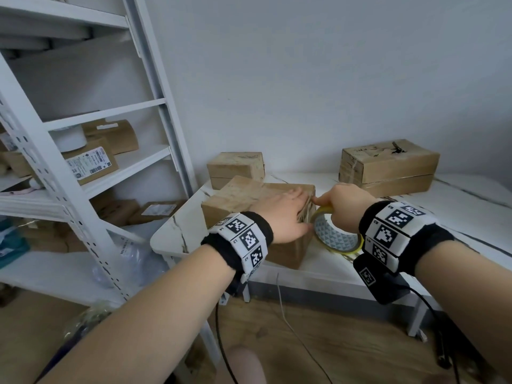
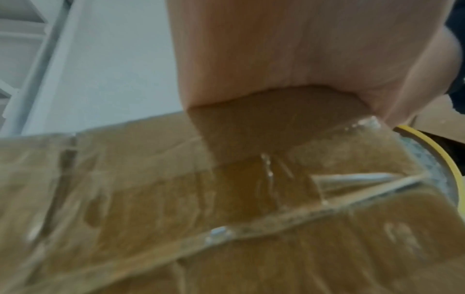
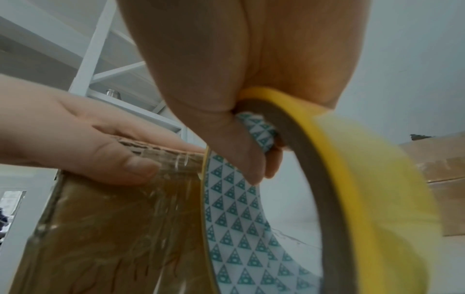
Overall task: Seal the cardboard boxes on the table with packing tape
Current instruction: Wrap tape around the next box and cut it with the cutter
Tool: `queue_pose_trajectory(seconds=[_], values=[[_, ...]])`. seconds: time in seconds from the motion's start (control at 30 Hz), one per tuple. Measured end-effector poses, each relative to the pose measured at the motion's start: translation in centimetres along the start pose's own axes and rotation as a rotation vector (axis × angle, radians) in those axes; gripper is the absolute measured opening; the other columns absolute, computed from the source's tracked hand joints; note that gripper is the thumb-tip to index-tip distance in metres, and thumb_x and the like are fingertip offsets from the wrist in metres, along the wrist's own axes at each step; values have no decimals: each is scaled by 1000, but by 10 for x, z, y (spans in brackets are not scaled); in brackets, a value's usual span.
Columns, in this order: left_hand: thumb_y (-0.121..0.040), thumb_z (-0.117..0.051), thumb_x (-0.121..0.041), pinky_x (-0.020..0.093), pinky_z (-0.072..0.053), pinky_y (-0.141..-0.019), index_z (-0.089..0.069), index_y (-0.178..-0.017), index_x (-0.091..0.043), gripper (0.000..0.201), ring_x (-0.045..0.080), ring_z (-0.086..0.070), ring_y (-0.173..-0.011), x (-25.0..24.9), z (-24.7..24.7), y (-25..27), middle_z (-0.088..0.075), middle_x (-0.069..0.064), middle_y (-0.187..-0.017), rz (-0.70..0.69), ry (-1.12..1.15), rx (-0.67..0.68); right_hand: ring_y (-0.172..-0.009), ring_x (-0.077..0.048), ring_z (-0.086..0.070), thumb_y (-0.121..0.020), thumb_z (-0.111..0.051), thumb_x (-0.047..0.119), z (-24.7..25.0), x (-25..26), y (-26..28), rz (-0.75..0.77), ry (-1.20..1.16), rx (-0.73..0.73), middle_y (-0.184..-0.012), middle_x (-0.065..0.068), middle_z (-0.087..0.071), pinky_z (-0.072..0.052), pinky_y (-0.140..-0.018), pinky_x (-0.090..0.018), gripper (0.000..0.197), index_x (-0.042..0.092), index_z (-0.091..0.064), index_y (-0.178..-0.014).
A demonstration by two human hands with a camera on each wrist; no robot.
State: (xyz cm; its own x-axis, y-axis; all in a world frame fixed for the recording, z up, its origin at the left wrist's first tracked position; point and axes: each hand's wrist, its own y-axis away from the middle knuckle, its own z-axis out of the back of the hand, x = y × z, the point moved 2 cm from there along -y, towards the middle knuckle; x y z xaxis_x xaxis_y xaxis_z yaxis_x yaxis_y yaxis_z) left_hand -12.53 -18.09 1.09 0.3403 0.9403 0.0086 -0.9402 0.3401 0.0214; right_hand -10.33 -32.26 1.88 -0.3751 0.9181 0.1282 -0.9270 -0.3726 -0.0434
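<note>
A cardboard box (image 1: pixel 243 195) lies near the front left corner of the white table (image 1: pixel 332 275). My left hand (image 1: pixel 285 214) lies flat on the right end of its top, fingers straight, thumb down the end face. Glossy clear tape (image 3: pixel 163 199) with wrinkles covers that end face. Right beside this end, my right hand (image 1: pixel 343 200) grips a yellow-edged tape roll (image 1: pixel 338 239), fingers hooked through its triangle-patterned core (image 3: pixel 239 228). The roll touches the box's upper edge next to my left fingertips (image 3: pixel 191 148). The left wrist view shows the taped box top (image 2: pixel 176 218) under my palm (image 2: pixel 276 49).
Two more cardboard boxes stand at the back of the table, one behind the near box (image 1: pixel 235 167) and a larger one at the right (image 1: pixel 388 167). A white metal shelf (image 1: pixel 83 162) with parcels stands at the left. Cables (image 1: pixel 285 314) hang over the table's front edge.
</note>
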Motion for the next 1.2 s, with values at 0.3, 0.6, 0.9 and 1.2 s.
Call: queue_pose_trajectory(seconds=[0.3,0.6,0.9,1.2], values=[[-100,-31,-27,41,-35,-106,-28,-144,-14,46,26,-33,-137,-8,0,1,-34,13,-145,-38,11,-69,-118,-28,-48,-88,-46,4,0,7,8,-17,57,13,-124,-11,-46,-45,-94,-33,52,31,-49,-132],[-94,-45,-18,43,-46,-92,-40,-133,-12,40,29,-53,-114,-8,11,5,-53,11,-128,-36,208,-112,-108,-19,-56,-90,-37,-5,17,-5,10,-56,-134,-31,-143,-2,-46,-37,-57,-5,58,27,-47,-137],[-96,-45,-16,29,-40,-94,-39,-134,-11,39,23,-50,-118,10,36,-2,-49,9,-134,75,381,-234,-110,-24,-56,-91,-42,-1,49,-16,-1,-103,-377,-278,-134,-6,-54,-42,-81,-23,47,23,-55,-130],[-90,-56,-14,28,-43,-92,-49,-125,-9,36,21,-57,-110,28,86,-23,-59,7,-121,197,802,-354,-123,-23,-49,-91,-46,2,91,-9,-21,-97,-481,-479,-132,-5,-56,-39,-97,-28,43,20,-56,-128]])
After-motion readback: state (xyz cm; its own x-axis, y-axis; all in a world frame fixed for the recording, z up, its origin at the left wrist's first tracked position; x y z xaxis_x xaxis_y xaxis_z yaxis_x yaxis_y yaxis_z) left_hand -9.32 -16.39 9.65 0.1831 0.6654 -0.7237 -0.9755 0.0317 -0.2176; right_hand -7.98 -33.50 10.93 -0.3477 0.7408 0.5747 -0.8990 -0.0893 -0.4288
